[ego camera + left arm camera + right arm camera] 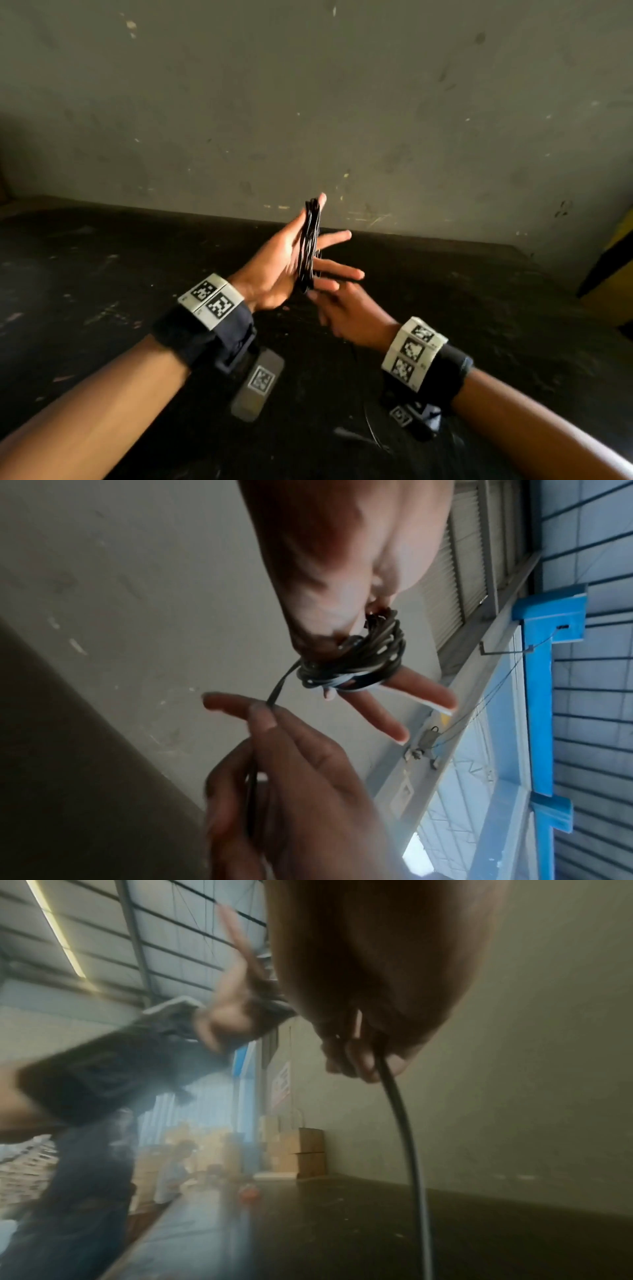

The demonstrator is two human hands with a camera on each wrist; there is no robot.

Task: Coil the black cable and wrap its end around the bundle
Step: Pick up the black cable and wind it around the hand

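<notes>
My left hand (277,260) is raised over the dark table with its fingers straight and spread. A coil of black cable (308,246) is looped around that hand. In the left wrist view the coil (356,656) wraps the left hand (342,574) near the finger bases. A single strand (279,685) runs from the coil down to my right hand (291,777). The right hand (346,308) sits just below the coil and pinches the strand. In the right wrist view the cable (407,1123) hangs from the right hand's fingers (363,1064) toward the table. Its loose tail (368,425) lies on the table by the right wrist.
The dark, scuffed table (137,274) meets a grey wall at the back. A grey block with a printed marker (258,383) lies under my left wrist. A yellow-and-black post (613,267) stands at the right edge. Cardboard boxes (308,1153) stand far off at the table's end.
</notes>
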